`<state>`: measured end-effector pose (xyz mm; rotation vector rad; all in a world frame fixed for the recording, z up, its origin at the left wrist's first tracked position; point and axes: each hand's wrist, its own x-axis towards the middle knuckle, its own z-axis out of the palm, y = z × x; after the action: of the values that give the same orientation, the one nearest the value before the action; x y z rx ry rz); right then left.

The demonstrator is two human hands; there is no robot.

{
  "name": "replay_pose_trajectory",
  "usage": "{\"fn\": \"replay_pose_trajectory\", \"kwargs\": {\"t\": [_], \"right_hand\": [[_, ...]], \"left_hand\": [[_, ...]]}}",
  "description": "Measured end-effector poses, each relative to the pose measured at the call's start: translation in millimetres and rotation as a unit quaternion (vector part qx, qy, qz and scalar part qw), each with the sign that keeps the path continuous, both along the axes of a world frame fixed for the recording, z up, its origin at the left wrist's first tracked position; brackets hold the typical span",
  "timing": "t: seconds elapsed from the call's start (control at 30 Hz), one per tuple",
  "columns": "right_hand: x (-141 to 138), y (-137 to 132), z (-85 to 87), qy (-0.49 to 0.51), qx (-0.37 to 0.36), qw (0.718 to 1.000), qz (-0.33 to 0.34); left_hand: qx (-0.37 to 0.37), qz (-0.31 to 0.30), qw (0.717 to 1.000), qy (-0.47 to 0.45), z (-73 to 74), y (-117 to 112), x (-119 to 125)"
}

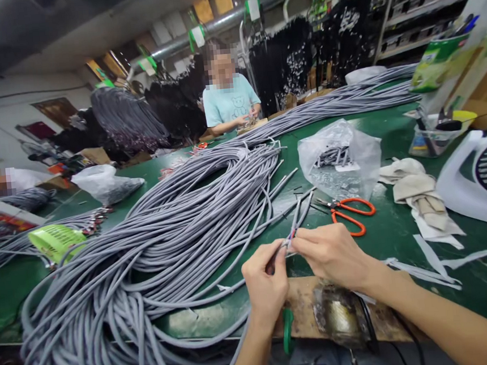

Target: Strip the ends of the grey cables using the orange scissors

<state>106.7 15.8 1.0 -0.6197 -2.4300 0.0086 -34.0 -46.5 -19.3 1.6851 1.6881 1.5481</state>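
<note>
My left hand [264, 282] is closed around the end of a grey cable [292, 223], thumb and fingers pinching it just above a worn wooden block [305, 307] at the table's front edge. Close beside it, my right hand [332, 252] pinches the small coloured wires at the cable's stripped tip. A few cut cable ends stick up and away from my fingers. A big bundle of grey cables [167, 234] sprawls over the green table [393, 135] to the left and trails over the front edge.
Orange-handled scissors [351, 214] lie just beyond my right hand, with a clear plastic bag [341, 159] behind them. Cloth rags [418, 190] and a white fan [486, 184] sit at right. A person in a light blue shirt [228, 101] works across the table; another person is at far left.
</note>
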Motion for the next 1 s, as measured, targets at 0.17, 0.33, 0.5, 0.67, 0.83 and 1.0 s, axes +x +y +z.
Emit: {"fn": "replay_pose_trajectory", "kwargs": {"t": [0.17,0.33,0.5,0.67,0.83,1.0], "right_hand": [[2.1,-5.2,6.1,0.004,0.068,0.997,0.022],[8.5,9.9,13.8,0.080,-0.095,0.992,0.027],[4.8,21.6,11.3,0.161,-0.251,0.953,0.061],[8.9,30.3,-0.2,0.055,-0.331,0.942,0.011],[27.5,24.5,-15.6,-0.049,-0.253,0.962,-0.087],[51.9,35.5,-18.3,-0.153,-0.163,0.928,-0.298]], "left_hand": [[0.051,-0.003,0.991,0.124,-0.7,1.9,-0.1],[0.051,-0.148,0.977,0.143,-3.2,-0.9,-2.2],[0.067,-0.205,0.975,0.060,-0.3,-2.2,-8.3],[-0.026,-0.185,0.982,0.010,0.6,-0.9,-5.3],[-0.058,-0.102,0.991,-0.058,-3.0,1.7,0.6],[-0.055,-0.117,0.991,-0.028,-4.1,2.0,0.8]]}}
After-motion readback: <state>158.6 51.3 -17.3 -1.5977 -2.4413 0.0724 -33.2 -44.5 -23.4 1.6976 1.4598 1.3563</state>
